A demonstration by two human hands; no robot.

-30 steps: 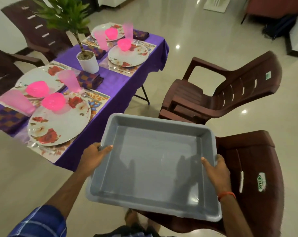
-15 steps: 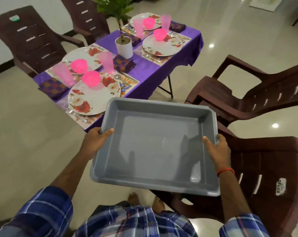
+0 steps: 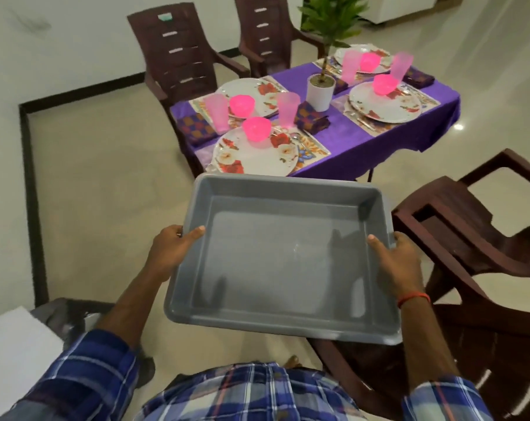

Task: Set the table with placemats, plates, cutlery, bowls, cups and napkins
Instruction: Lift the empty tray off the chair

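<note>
I hold an empty grey tray [image 3: 282,259] level in front of my waist. My left hand [image 3: 169,250] grips its left rim, thumb over the edge. My right hand [image 3: 394,256] grips the right rim the same way. Beyond the tray stands the table under a purple cloth [image 3: 348,138]. It carries several floral plates [image 3: 254,156], pink bowls [image 3: 256,129], pink cups [image 3: 288,109], checked napkins [image 3: 312,120] and floral placemats [image 3: 312,147]. Cutlery lies beside the far right plate [image 3: 385,103].
A potted plant [image 3: 319,92] stands mid-table. Brown plastic chairs stand behind the table [image 3: 178,56] and to my right [image 3: 470,238]. A white object [image 3: 14,354] lies on the floor at lower left. Open tiled floor spreads to the left.
My view has swung left and I have stepped back, so the table sits further off and more to the right. Both hands keep the same grip on the tray.
</note>
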